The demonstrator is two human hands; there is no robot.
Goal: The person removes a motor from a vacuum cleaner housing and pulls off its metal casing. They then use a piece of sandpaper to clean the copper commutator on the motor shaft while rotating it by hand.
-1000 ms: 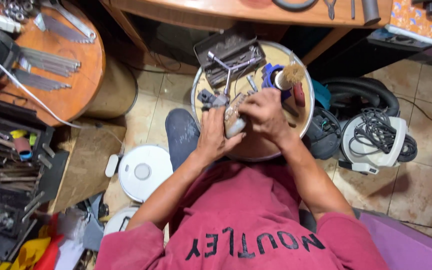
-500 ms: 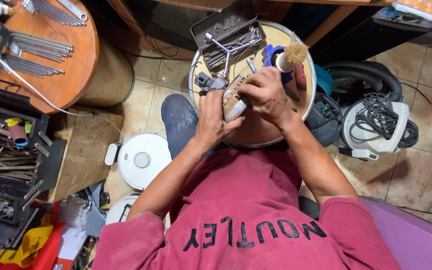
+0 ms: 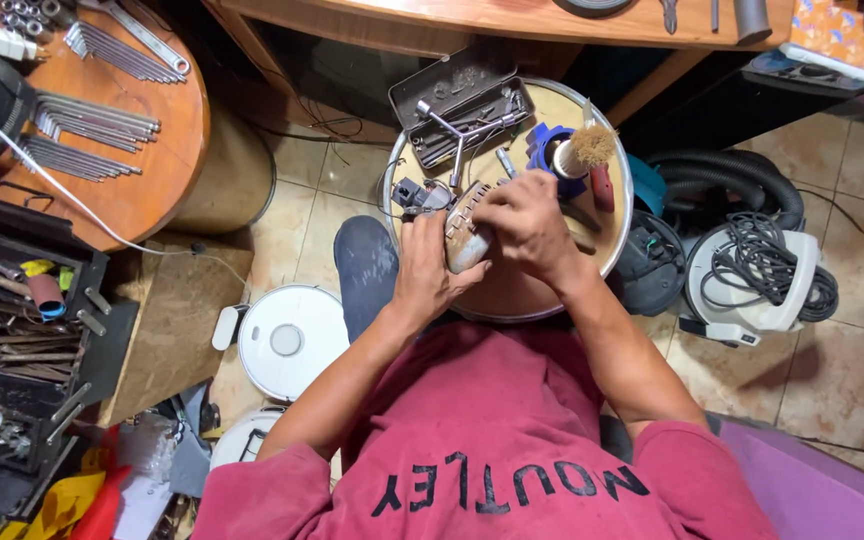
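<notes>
Both hands close around a small grey device (image 3: 464, 235) above the round tray (image 3: 512, 295); the left hand (image 3: 430, 272) cups it, the right hand (image 3: 522, 225) hides most of it.

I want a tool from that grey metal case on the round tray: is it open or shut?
Open. The grey metal case lies on the round tray with its lid folded back, and tools show inside.

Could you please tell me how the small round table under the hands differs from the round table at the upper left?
The small round table is pale with a metal rim; the upper-left table is reddish-brown wood. The small one carries a brush and tool tray; the other carries rows of wrenches. Both are round.
</notes>
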